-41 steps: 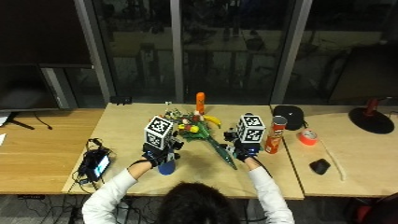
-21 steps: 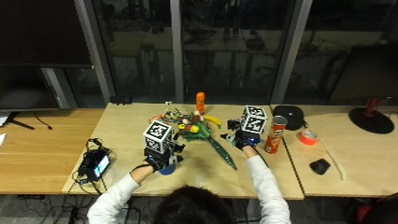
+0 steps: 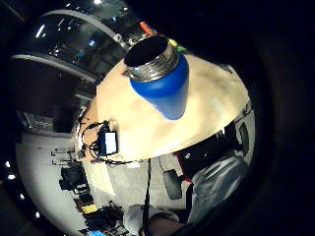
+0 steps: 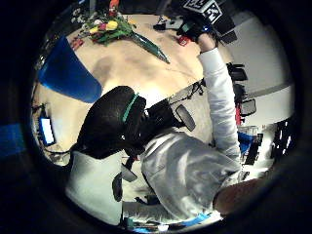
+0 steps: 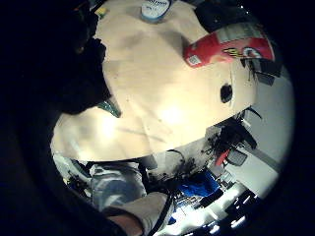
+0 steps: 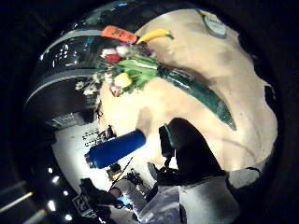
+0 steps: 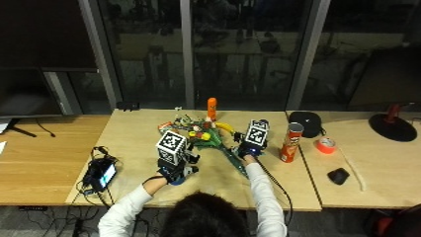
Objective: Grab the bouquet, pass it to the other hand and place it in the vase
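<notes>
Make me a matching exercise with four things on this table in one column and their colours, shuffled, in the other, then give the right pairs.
Things:
1. vase
2. chip can
3. bottle behind the bouquet
4. banana

Colours:
A. yellow
B. blue
C. orange
D. red

Pairs: 1-B, 2-D, 3-C, 4-A

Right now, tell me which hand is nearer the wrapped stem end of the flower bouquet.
Right. The right hand hovers by the green-wrapped stems of the flower bouquet; the left hand sits off to the side by the blue metal-rimmed vase.
</notes>
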### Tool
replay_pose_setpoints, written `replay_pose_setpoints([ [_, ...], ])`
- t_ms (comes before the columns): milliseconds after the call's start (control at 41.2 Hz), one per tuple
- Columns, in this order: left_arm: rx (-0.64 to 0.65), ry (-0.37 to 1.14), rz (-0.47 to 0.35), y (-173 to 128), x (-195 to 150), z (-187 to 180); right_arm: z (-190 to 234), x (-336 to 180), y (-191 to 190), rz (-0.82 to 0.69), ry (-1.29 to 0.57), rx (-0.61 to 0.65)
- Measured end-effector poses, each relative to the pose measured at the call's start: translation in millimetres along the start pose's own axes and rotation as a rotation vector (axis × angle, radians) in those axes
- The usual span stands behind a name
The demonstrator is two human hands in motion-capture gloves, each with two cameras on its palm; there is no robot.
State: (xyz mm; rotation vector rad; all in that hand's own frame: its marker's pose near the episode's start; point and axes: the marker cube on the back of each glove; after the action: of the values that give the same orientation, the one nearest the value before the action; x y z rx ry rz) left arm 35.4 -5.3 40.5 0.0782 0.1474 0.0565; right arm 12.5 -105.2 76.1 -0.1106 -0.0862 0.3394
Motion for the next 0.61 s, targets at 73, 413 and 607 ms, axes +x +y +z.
replay_pose_setpoints([
  [73, 0.006, 0.005, -0.004, 1.4, -0.7, 0.2, 27.0, 1.8, -7.9, 0.026, -0.004, -0.061],
  [413, 0.014, -0.002, -0.01, 9.5, -4.6, -3.4, 100.2, 0.1, -32.8, 0.054, -0.062, -0.099],
  [607, -0.001, 0.008, -0.012, 10.7, -7.2, 0.6, 112.9, 1.7, -27.8, 0.091, 0.094, -0.198],
])
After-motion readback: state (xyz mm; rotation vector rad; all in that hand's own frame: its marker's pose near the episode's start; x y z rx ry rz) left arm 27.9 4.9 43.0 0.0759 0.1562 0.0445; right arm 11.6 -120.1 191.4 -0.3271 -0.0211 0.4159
